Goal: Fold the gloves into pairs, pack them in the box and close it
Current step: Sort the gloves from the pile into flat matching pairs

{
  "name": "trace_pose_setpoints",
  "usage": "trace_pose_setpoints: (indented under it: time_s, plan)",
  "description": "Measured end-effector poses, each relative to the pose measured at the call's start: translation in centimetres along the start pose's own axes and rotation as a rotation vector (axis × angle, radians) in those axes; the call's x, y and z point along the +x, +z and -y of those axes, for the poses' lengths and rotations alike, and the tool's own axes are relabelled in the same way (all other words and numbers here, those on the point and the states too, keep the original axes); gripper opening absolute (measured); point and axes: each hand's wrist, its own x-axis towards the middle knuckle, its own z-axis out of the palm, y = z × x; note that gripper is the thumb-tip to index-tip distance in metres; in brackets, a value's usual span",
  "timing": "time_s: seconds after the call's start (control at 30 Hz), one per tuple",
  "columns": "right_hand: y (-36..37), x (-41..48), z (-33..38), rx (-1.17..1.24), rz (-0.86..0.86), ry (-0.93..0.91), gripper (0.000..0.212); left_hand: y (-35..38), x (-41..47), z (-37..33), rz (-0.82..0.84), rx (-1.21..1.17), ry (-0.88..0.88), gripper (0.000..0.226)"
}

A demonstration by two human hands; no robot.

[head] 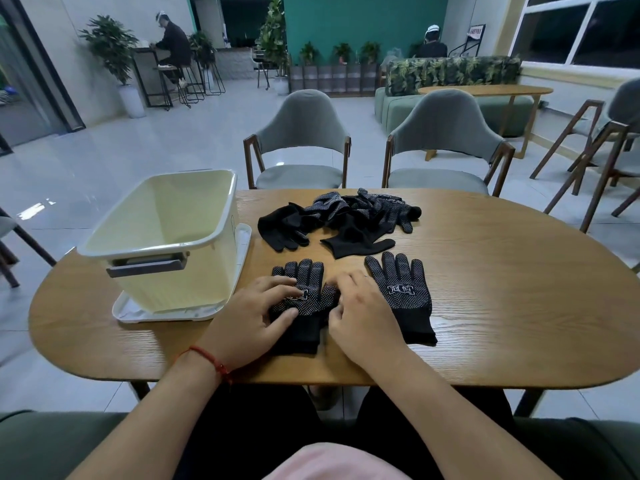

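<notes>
Two black dotted gloves lie flat, palm side up, near the table's front edge. My left hand [258, 311] presses on the left glove [306, 303], fingers spread over its palm. My right hand [360, 313] touches that glove's thumb side with curled fingers; the right glove [405, 296] lies just beside it, untouched. A loose pile of several more black gloves [341, 218] sits further back at the table's middle. The pale yellow plastic box [166, 237] stands open and empty at the left, resting on its white lid [138, 315].
The oval wooden table [502, 306] has bare surface to the right. Two grey chairs [301, 143] stand behind its far edge. People sit far off in the room.
</notes>
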Motion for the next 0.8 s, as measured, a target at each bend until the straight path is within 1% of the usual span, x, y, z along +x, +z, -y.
trace_pose_setpoints:
  time_s: [0.07,0.17,0.3,0.4,0.5,0.6,0.8]
  plan:
    - [0.05,0.09,-0.18,0.021,0.0,0.021,0.045,-0.46,-0.38,-0.81,0.028,-0.027,0.08,0.027]
    - [0.14,0.12,-0.38,0.02,-0.002,0.004,0.042,-0.67,-0.73,-1.31,0.131,0.005,0.152,0.031]
    - [0.17,0.08,-0.56,0.002,0.018,0.001,0.04,-0.64,-0.57,-1.3,0.129,-0.008,0.185,0.022]
    - [0.02,0.09,-0.38,-0.017,0.066,-0.009,0.046,-0.43,-0.46,-0.98,0.106,0.028,0.242,0.016]
    - [-0.1,0.04,-0.18,-0.05,0.104,-0.021,0.05,-0.3,-0.5,-0.7,0.099,0.024,0.225,0.015]
    - [-0.16,0.02,-0.09,-0.061,0.111,-0.016,0.05,-0.43,-0.56,-0.77,0.083,-0.008,0.216,0.015]
    - [0.01,0.04,-0.08,-0.075,0.101,-0.007,0.048,-0.5,-0.55,-0.97,0.11,-0.03,0.236,0.008]
